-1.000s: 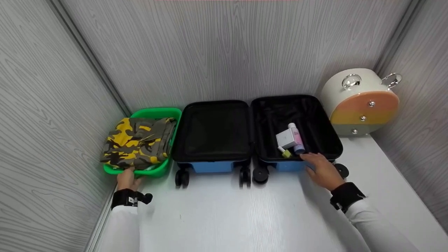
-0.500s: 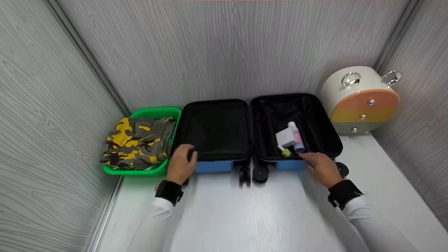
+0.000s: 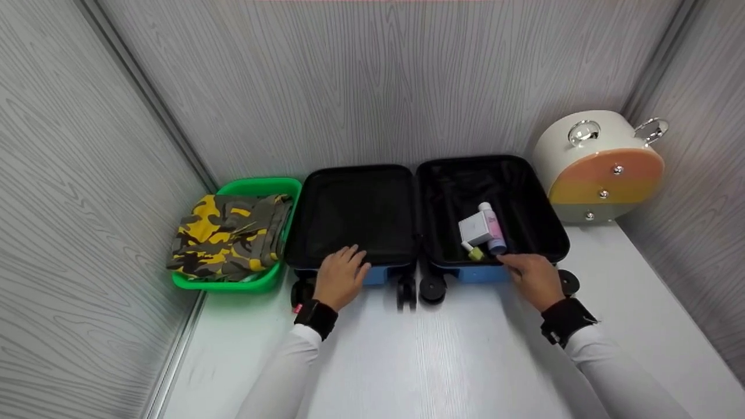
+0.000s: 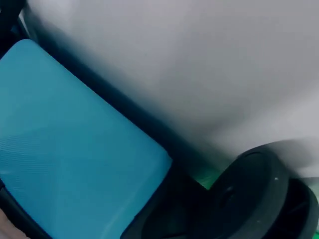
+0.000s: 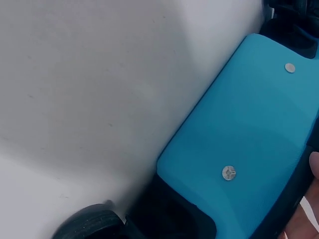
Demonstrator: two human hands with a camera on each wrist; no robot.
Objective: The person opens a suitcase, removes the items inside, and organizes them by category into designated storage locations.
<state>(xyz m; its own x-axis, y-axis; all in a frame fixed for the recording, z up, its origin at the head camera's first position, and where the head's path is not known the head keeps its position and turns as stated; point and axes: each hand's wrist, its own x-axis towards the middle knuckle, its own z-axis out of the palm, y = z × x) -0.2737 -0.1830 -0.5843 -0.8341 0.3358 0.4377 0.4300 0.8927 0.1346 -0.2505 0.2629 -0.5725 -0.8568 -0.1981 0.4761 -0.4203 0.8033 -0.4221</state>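
Observation:
A small blue suitcase lies unfolded, its left half (image 3: 355, 215) and right half (image 3: 527, 224) side by side, black insides up. Over the front rim of the left half my left hand (image 3: 339, 279) reaches with its fingers extended, holding nothing. At the front rim of the right half my right hand (image 3: 534, 280) pinches the edge; the right wrist view shows a thumb (image 5: 314, 164) against the black rim. A white box (image 3: 475, 228), a pink and lilac bottle (image 3: 496, 231) and a small yellow-green bottle (image 3: 475, 254) lie in the right half.
Left of the suitcase stands a green basin (image 3: 262, 186) with folded camouflage clothing (image 3: 230, 238) in it. A round cream case (image 3: 605, 180) with colored drawers stands at the right. Black wheels (image 3: 432, 289) stick out in front. Grey walls surround the white table (image 3: 396, 355).
My left hand has left the green basin's front rim and moved right to the suitcase's left half. My right hand stays at the right half's rim, its fingers a little more bent.

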